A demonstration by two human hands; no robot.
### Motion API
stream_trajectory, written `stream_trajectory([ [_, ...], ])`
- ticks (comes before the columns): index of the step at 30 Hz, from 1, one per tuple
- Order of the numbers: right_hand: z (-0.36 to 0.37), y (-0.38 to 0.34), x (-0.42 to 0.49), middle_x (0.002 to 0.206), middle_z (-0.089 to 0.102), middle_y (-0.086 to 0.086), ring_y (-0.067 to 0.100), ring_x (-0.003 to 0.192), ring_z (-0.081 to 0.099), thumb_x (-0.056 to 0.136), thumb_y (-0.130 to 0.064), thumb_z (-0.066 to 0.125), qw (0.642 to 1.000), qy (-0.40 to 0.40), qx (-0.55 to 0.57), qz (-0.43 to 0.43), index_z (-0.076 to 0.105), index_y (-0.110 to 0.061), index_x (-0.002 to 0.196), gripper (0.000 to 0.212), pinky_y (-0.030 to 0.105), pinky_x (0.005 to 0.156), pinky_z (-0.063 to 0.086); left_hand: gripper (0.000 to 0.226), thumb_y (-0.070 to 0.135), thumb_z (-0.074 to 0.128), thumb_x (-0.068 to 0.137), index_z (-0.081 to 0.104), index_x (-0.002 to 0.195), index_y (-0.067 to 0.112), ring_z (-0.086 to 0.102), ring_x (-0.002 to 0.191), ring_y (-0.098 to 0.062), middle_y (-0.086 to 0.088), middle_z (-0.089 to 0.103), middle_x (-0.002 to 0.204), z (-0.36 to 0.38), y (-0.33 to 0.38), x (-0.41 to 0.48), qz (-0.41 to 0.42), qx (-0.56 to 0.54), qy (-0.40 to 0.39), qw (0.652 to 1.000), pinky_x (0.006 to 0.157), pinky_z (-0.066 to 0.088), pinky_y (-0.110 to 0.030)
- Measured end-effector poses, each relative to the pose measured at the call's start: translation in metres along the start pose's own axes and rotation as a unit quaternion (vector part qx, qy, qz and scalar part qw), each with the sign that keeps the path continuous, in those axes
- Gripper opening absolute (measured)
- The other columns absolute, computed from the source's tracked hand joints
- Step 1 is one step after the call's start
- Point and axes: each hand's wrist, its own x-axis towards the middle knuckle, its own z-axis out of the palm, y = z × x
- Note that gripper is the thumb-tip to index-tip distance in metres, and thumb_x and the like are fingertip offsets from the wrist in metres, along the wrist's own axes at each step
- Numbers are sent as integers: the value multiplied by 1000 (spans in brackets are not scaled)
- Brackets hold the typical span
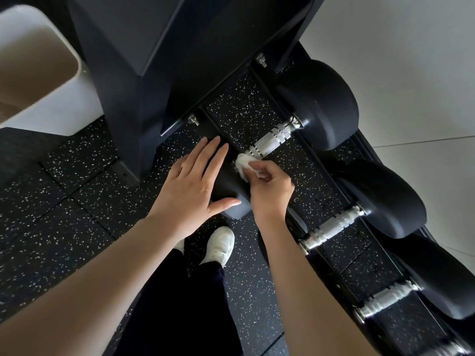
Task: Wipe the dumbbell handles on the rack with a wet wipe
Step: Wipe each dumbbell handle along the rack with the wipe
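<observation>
Three black dumbbells lie side by side on a low black rack [331, 181] that runs from the middle to the lower right. The nearest-left dumbbell has a knurled silver handle [272, 140]. My right hand [270, 188] pinches a crumpled white wet wipe [243, 163] against the near end of that handle. My left hand [192, 183] rests flat, fingers straight, on the dumbbell's near black head [231, 186]. Two more silver handles, the second dumbbell handle [334, 226] and the third dumbbell handle [388, 295], lie further right.
A tall black rack upright [154, 60] stands right behind the hands. A white bin [41, 73] sits at the upper left. Speckled black rubber floor [64, 227] lies below, pale tiled floor [424, 73] at the right. My white shoe [221, 244] is under my arms.
</observation>
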Motion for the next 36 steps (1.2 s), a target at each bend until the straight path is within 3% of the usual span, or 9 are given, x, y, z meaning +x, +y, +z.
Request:
stream_trajectory([
  [6, -4, 4, -1, 77, 63, -7, -5, 67, 55, 80, -9, 71, 999, -7, 11, 51, 68, -14, 83, 7, 1, 60, 41, 88, 68, 34, 82, 27, 148, 10, 22, 144, -23, -8, 26, 155, 0, 2, 0, -5, -4, 6, 1000, 104, 36, -45],
  [10, -5, 7, 0, 77, 65, -5, 1, 68, 58, 79, -7, 72, 998, -8, 28, 60, 68, -12, 83, 7, 6, 63, 46, 88, 68, 34, 82, 26, 148, 10, 21, 144, -23, -8, 26, 155, 1, 2, 0, -6, -5, 4, 1000, 105, 36, -45],
  [17, -4, 6, 10, 76, 62, -10, -4, 65, 55, 81, -6, 69, 993, 70, 78, 60, 66, -17, 82, 11, 8, 61, 45, 88, 69, 31, 83, 27, 148, 10, 21, 144, -23, -8, 25, 155, -2, 3, -1, -6, -3, -8, 1000, 104, 36, -48],
  [21, -11, -5, 24, 85, 63, -5, 3, 79, 59, 83, -4, 66, 985, 120, 112, 56, 62, -18, 82, 14, 5, 63, 46, 88, 70, 29, 84, 26, 148, 9, 19, 145, -23, -8, 24, 156, -3, 3, -1, -2, 0, -13, 1000, 104, 34, -48],
  [23, -16, -12, 34, 87, 62, -3, 0, 76, 59, 84, -3, 64, 979, 144, 135, 58, 59, -18, 83, 16, 3, 59, 44, 88, 69, 29, 84, 26, 148, 9, 18, 145, -23, -8, 24, 156, -3, 3, -1, -2, 1, -16, 1000, 105, 35, -48],
  [29, -14, -16, 54, 90, 65, 4, 10, 76, 63, 87, 0, 60, 939, 201, 259, 107, 61, -9, 91, 10, 7, 55, 46, 88, 69, 30, 84, 25, 148, 9, 20, 144, -24, -8, 24, 156, -3, 2, -1, 2, 4, -18, 1000, 103, 37, -49],
  [33, -9, -11, 57, 82, 63, -1, 1, 62, 63, 88, 7, 54, 892, 161, 403, 127, 57, -9, 92, 17, 15, 60, 49, 88, 68, 32, 83, 27, 148, 9, 21, 144, -24, -9, 25, 155, -1, 1, 0, 5, 2, -14, 1000, 102, 37, -49],
  [36, -10, -3, 62, 80, 60, 1, 7, 67, 60, 88, 14, 48, 865, 102, 478, 114, 52, -9, 89, 23, 20, 66, 50, 88, 69, 31, 84, 28, 147, 8, 22, 143, -25, -9, 27, 154, 0, 0, 0, 11, 4, -10, 1000, 100, 37, -49],
])
